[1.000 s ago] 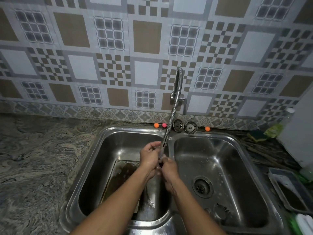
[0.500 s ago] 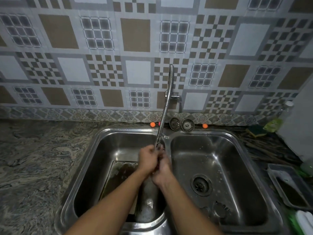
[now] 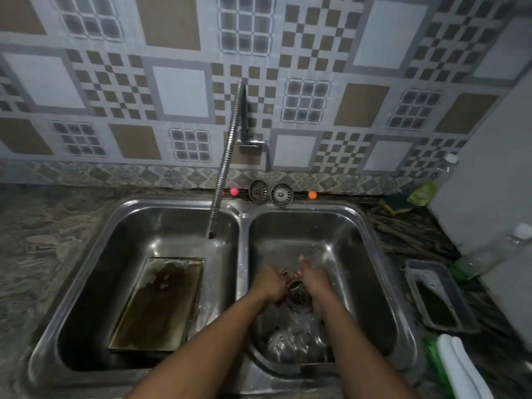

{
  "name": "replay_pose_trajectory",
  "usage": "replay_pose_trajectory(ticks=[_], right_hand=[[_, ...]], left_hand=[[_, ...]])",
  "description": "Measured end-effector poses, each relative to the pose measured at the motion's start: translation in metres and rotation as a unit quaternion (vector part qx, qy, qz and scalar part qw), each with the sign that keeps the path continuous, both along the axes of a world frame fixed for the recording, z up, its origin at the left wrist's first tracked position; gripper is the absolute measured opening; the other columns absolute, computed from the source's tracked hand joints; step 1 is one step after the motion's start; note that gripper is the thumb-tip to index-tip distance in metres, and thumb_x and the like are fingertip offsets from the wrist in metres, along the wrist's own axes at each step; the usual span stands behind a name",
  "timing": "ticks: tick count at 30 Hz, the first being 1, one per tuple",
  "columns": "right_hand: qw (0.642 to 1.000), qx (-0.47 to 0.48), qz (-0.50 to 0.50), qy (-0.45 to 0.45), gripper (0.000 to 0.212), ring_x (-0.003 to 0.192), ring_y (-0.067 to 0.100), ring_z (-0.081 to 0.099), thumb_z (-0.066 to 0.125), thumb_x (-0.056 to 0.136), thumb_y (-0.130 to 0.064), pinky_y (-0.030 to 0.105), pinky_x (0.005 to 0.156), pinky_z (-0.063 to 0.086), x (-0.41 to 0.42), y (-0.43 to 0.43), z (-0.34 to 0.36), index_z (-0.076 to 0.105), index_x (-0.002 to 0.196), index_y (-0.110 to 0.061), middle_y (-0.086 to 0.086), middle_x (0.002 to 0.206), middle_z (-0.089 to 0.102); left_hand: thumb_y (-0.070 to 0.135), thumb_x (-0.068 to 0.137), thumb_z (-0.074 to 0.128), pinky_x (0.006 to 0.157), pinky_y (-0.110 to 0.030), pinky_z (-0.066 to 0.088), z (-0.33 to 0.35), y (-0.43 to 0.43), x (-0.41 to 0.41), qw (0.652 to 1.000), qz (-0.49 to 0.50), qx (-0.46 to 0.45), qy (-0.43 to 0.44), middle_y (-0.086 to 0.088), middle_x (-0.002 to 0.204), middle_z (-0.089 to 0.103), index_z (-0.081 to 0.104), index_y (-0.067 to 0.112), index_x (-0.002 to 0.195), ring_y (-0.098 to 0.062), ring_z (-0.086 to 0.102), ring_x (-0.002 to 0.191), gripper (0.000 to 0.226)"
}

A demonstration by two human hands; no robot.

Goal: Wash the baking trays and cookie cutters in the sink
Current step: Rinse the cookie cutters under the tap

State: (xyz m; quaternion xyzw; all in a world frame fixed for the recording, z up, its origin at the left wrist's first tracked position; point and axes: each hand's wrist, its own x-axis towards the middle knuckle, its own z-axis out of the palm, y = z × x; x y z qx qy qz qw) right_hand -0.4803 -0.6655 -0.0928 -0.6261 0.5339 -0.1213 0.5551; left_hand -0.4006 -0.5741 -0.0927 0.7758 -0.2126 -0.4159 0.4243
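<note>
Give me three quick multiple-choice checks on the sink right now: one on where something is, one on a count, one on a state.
1. Where does the dirty baking tray lie?
A. in the left basin
B. in the right basin
C. on the counter to the left of the sink

2. How many round drain strainers stand on the ledge behind the sink?
A. none
B. two
C. four

3. What are the hands doing?
A. both rest flat on the counter
B. both lift the baking tray
C. both are over the right basin's drain, on small metal pieces

Answers:
1. A: the tray lies flat on the left basin's floor.
2. B: two strainers stand side by side between the pink and orange balls.
3. C: left hand and right hand meet over the drain around small metal pieces, probably cookie cutters, though too blurred to be sure.
</note>
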Motion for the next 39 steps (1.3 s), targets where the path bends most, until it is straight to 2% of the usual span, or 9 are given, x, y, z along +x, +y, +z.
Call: replay_pose_trajectory(ticks=[6, 10, 13, 17, 24, 29, 31, 34, 39], right_hand=[[0.997, -0.052, 0.049, 0.029, 0.021, 0.071, 0.032, 0.067, 0.059, 0.092, -0.031, 0.049, 0.066, 0.057, -0.026, -0.034, -0.042, 0.063, 0.079, -0.015, 0.01, 0.074, 0.069], [0.989, -0.085, 0.097, 0.074, 0.018, 0.068, 0.021, 0.061, 0.056, 0.093, -0.015, 0.012, 0.051, 0.039, -0.036, -0.043, -0.062, 0.064, 0.077, -0.011, 0.005, 0.073, 0.066], [0.974, -0.103, 0.163, 0.121, 0.026, 0.076, 0.022, 0.055, 0.049, 0.093, -0.007, 0.015, 0.053, 0.035, -0.037, -0.046, -0.076, 0.068, 0.077, -0.002, 0.012, 0.082, 0.064], [0.959, -0.075, 0.228, 0.151, 0.031, 0.075, 0.025, 0.058, 0.05, 0.089, -0.001, 0.025, 0.053, 0.027, -0.034, -0.048, -0.1, 0.063, 0.061, -0.002, 0.019, 0.073, 0.058], [0.957, -0.003, 0.234, 0.17, 0.039, 0.059, 0.006, 0.039, 0.053, 0.085, -0.002, 0.028, 0.053, 0.029, -0.038, -0.047, -0.13, 0.049, 0.047, -0.013, -0.005, 0.048, 0.038], [0.946, 0.001, 0.256, 0.199, 0.036, 0.088, 0.023, 0.064, 0.05, 0.089, -0.019, 0.025, 0.058, 0.026, -0.04, -0.043, -0.125, 0.069, 0.088, 0.011, 0.026, 0.094, 0.069], [0.947, -0.004, 0.249, 0.202, 0.024, 0.078, 0.018, 0.061, 0.054, 0.089, -0.008, 0.029, 0.056, 0.035, -0.043, -0.042, -0.127, 0.07, 0.083, 0.009, 0.022, 0.079, 0.068], [0.958, -0.021, 0.225, 0.174, 0.022, 0.067, 0.015, 0.055, 0.056, 0.084, -0.001, 0.03, 0.058, 0.047, -0.038, -0.041, -0.123, 0.07, 0.068, 0.003, 0.016, 0.061, 0.062], [0.97, -0.071, 0.196, 0.129, 0.027, 0.058, 0.018, 0.051, 0.056, 0.083, -0.012, 0.032, 0.057, 0.039, -0.007, -0.024, -0.087, 0.06, 0.057, -0.012, -0.001, 0.056, 0.055]], left_hand=[[0.016, 0.069, 0.081, 0.074, -0.038, 0.061, -0.04, -0.034, -0.012, 0.986, 0.164, -0.008, 0.032, -0.003, 0.085, 0.074, 0.072, 0.016, 0.089, -0.021, 0.071, 0.08, 0.022], [0.011, 0.066, 0.082, 0.074, -0.042, 0.06, -0.074, -0.04, -0.016, 0.98, 0.195, 0.016, 0.017, -0.005, 0.082, 0.071, 0.064, 0.014, 0.083, -0.024, 0.068, 0.077, 0.025], [0.008, 0.081, 0.072, 0.073, -0.031, 0.055, -0.095, -0.037, -0.025, 0.99, 0.123, 0.065, -0.024, -0.004, 0.08, 0.072, 0.07, 0.013, 0.077, -0.021, 0.068, 0.08, 0.006], [0.014, 0.092, 0.062, 0.075, -0.009, 0.04, -0.122, -0.033, -0.027, 0.989, 0.082, 0.114, -0.045, -0.001, 0.111, 0.071, 0.075, 0.009, 0.108, -0.013, 0.065, 0.105, 0.021], [0.015, 0.095, 0.058, 0.076, -0.024, 0.049, -0.134, -0.037, -0.023, 0.978, 0.028, 0.195, -0.073, -0.014, 0.097, 0.074, 0.074, 0.004, 0.092, -0.021, 0.068, 0.092, 0.019], [0.016, 0.095, 0.054, 0.102, -0.033, 0.043, -0.126, -0.039, -0.024, 0.919, -0.197, 0.318, -0.127, -0.02, 0.13, 0.061, 0.064, 0.001, 0.121, -0.033, 0.056, 0.123, 0.031], [0.016, 0.094, 0.051, 0.107, -0.036, 0.037, -0.117, -0.04, -0.024, 0.909, -0.234, 0.313, -0.146, -0.02, 0.134, 0.056, 0.061, 0.002, 0.124, -0.035, 0.051, 0.127, 0.035], [0.036, 0.088, 0.045, 0.1, -0.034, 0.04, -0.108, -0.034, -0.026, 0.946, -0.144, 0.266, -0.114, -0.014, 0.129, 0.061, 0.064, 0.008, 0.12, -0.032, 0.055, 0.122, 0.047], [0.021, 0.094, 0.057, 0.075, -0.01, 0.039, -0.068, -0.018, -0.018, 0.991, 0.086, 0.067, -0.082, -0.008, 0.112, 0.07, 0.067, 0.008, 0.118, -0.015, 0.064, 0.1, 0.029]])
